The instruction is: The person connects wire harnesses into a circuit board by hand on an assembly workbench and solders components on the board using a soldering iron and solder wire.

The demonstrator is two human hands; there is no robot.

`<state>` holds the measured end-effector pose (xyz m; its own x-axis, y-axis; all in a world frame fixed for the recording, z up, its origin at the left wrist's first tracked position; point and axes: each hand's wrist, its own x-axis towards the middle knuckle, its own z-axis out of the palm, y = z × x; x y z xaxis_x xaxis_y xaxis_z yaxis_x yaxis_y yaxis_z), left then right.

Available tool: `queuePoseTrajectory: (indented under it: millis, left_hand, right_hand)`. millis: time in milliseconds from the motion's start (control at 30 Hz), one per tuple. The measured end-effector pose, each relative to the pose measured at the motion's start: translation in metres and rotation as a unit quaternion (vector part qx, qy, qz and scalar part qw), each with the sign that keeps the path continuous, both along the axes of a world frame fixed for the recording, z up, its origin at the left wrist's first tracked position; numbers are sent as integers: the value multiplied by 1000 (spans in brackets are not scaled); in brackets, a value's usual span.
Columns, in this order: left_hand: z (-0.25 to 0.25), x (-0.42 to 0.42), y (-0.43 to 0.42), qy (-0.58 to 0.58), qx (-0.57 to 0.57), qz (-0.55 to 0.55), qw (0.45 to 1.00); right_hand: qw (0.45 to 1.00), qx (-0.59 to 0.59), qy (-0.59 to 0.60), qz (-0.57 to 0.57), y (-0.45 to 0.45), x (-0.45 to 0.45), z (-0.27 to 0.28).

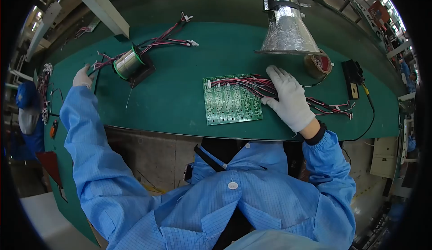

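Observation:
My right hand (288, 97), in a white glove, lies with its fingers spread on a bundle of red and black wires (258, 84). Under part of that bundle is a green circuit board panel (231, 106). At the far left my left hand (83, 77), also gloved, is by the ends of a second wire bundle (164, 41); its fingers are small and partly hidden, so its grip is unclear. Between the hands, nearer the left one, a solder wire spool (129, 64) sits on a dark stand, a strand hanging from it.
A foil-covered extraction hood (290, 31) hangs above the green table (180, 115). Right of it are a tape roll (318, 65) and a black corded device (351, 79). An orange-handled tool (54, 129) lies at left, near a person in a blue cap (27, 94).

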<state>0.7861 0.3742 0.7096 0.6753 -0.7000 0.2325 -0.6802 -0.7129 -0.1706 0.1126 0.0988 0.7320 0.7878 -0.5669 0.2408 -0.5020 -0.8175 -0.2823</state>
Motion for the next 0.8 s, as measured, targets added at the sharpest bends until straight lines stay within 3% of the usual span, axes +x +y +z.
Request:
queuePoseTrajectory:
  millis: [100, 167, 200, 233, 267, 333, 400, 433, 500, 567, 633, 700, 767, 800]
  left_hand:
    - [46, -59, -10, -13, -18, 49, 999]
    - [112, -185, -46, -10, -87, 82, 993]
    - [119, -227, -56, 15, -184, 13, 983]
    - [121, -266, -65, 42, -277, -57, 958]
    - [122, -317, -74, 200, -317, -73, 924]
    - [104, -386, -82, 481, -321, -130, 806]
    - [61, -425, -98, 618, -221, -150, 740]
    - [45, -443, -107, 641, -173, -155, 731]
    - [39, -479, -124, 655, -167, -125, 727]
    - [19, -490, -129, 647, -167, -148, 729]
    - [5, -500, -133, 705, -300, -154, 624]
    - [5, -498, -140, 703, -269, -154, 640]
    - [9, -498, -147, 830, -280, -97, 472]
    - [7, -495, -149, 835, -269, -91, 471]
  right_hand:
    - [997, -74, -34, -7, -14, 1, -22]
    - [996, -70, 54, 13, -20, -6, -18]
    - [996, -66, 57, 6, -21, -10, -19]
    - [998, -65, 18, 18, -23, -14, -18]
    - [997, -64, -20, 29, -24, -19, -19]
    - [998, -53, -29, 33, -29, -32, -22]
    - [993, -43, -80, 71, -36, -47, -27]
    - [994, -36, -78, 67, -34, -53, -28]
    - [982, 110, -142, 57, -30, -60, -30]
    - [977, 144, -145, 53, -24, -60, -16]
    - [986, 132, -81, 64, -23, -63, -11]
    - [983, 159, -81, 53, -25, -66, -17]
    - [977, 189, -94, 29, -27, -69, -26]
    - [976, 193, -96, 30, -26, -70, -24]
